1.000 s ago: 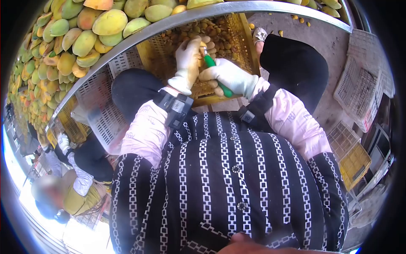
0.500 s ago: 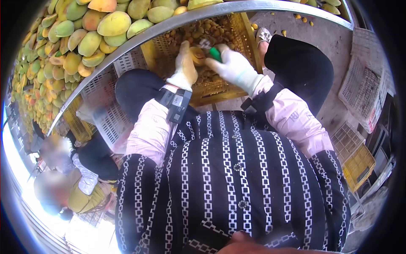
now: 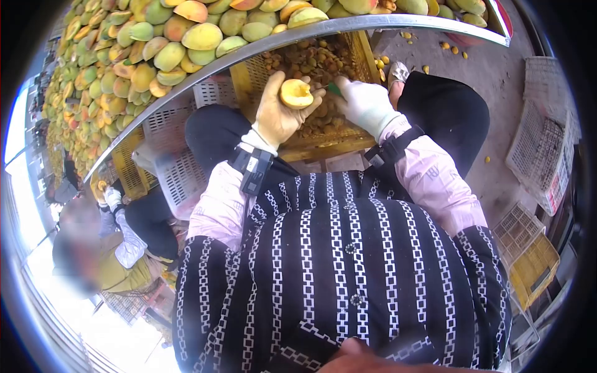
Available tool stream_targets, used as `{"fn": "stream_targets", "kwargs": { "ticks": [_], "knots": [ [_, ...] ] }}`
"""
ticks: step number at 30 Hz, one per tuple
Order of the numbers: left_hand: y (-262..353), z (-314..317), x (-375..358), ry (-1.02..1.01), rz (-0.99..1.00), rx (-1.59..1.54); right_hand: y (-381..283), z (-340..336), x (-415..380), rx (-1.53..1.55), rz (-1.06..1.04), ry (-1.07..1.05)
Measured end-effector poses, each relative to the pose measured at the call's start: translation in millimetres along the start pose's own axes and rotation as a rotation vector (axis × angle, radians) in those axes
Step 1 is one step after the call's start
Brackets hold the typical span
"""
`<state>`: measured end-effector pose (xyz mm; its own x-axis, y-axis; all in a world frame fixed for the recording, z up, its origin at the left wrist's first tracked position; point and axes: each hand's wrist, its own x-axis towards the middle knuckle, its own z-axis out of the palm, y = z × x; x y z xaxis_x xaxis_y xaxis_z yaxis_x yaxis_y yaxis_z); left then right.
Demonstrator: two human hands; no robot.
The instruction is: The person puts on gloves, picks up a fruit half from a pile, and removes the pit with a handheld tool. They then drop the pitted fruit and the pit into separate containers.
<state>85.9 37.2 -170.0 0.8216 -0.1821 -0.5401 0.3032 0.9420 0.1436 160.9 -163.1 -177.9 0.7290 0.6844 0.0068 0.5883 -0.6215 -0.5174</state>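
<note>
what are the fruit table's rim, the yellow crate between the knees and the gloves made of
Rim: likely bare metal, satin finish, from its silvery grey sheen.
Yellow crate: probably moulded plastic, dull and grimy, judging by its slotted walls.
Left glove and right glove: seemingly knitted fabric, matt, with soft, close-fitting cuffs; the left palm's tan could be stain or coating.

metal-rimmed table [image 3: 373, 22] heaped with mangoes [image 3: 202, 37] (green, yellow, some reddish); grey floor [image 3: 435, 78], small yellow bits [image 3: 454, 50] scattered.
</note>
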Motion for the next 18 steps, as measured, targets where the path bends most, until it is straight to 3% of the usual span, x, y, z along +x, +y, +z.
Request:
{"fn": "stream_targets", "kwargs": {
  "ticks": [3, 8, 11, 13, 15, 18],
  "knots": [
    [-3.1, 9.3, -19.1, -0.015, 0.120, -0.008, -3.9, -13.1, 6.9, 0.081, 0.202, -0.120],
    [-4.6, 8.0, -46.0, -0.227, 0.158, 0.081, -21.4, -22.0, 3.8, 0.487, 0.218, -0.137],
    [-13.4, 11.5, -54.9, -0.145, 0.203, 0.192, -26.0, -27.7, -8.2, 0.767, 0.200, -0.189],
    [-22.7, 12.7, -56.7, -0.092, 0.262, 0.250, -31.0, -40.7, -16.6, 0.721, 0.223, -0.279],
    [-28.5, 14.5, -60.9, -0.084, 0.360, 0.429, -39.6, -42.7, -23.9, 0.625, 0.171, -0.228],
    [-32.1, 16.8, -61.5, -0.033, 0.336, 0.435, -40.6, -42.9, -27.6, 0.460, 0.062, -0.177]
  ]
}}
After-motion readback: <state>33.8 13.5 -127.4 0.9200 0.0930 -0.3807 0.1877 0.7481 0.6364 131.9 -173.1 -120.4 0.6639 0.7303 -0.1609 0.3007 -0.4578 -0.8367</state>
